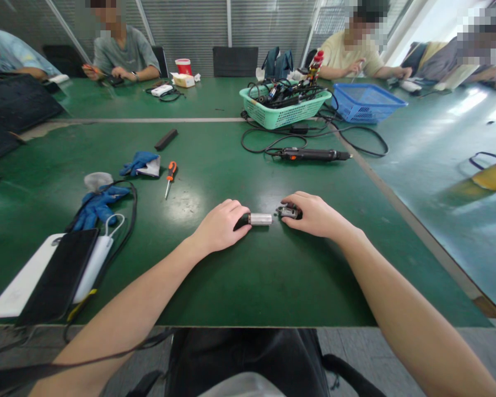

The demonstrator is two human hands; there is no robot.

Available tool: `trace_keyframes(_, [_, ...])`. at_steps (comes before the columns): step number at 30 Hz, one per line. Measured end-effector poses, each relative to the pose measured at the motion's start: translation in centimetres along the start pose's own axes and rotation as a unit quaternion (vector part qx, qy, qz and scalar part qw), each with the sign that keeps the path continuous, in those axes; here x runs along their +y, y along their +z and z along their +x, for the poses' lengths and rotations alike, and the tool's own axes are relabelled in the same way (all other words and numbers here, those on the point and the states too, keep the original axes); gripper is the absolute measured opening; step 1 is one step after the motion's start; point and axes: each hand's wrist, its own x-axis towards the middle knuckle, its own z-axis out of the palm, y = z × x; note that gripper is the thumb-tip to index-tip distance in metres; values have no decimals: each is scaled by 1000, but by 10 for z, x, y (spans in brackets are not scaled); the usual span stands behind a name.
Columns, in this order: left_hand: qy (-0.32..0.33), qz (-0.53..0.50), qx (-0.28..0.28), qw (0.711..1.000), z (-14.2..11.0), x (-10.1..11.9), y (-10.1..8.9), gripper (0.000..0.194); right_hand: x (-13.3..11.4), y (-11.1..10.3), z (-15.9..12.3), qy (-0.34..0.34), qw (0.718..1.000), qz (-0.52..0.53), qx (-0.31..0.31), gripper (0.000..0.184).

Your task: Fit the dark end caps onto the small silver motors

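My left hand (224, 224) is closed around the black end of a silver metal cylinder (261, 219), which points to the right just above or on the green table. Facing it, my right hand (314, 214) grips a small grey metal part (288, 212) with dark pieces at its end; my fingers partly cover it. A narrow gap separates the two parts. I cannot tell their exact kind. Up and left of my left hand lies an orange-handled screwdriver (171, 175).
A black electric screwdriver (314, 155) with a looping cable lies beyond my hands. Behind it stand a green basket (281, 116) of cables and tools and a blue basket (367, 113). Blue gloves (97, 209) and a black phone (60, 275) lie left. Several people sit around the table.
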Motion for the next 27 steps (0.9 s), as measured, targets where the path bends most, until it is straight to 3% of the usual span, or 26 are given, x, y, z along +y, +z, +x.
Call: trace_keyframes(27, [-7,3,2,1000,0,1,0,24,-8,-4,1,0,1000,2,-21,30])
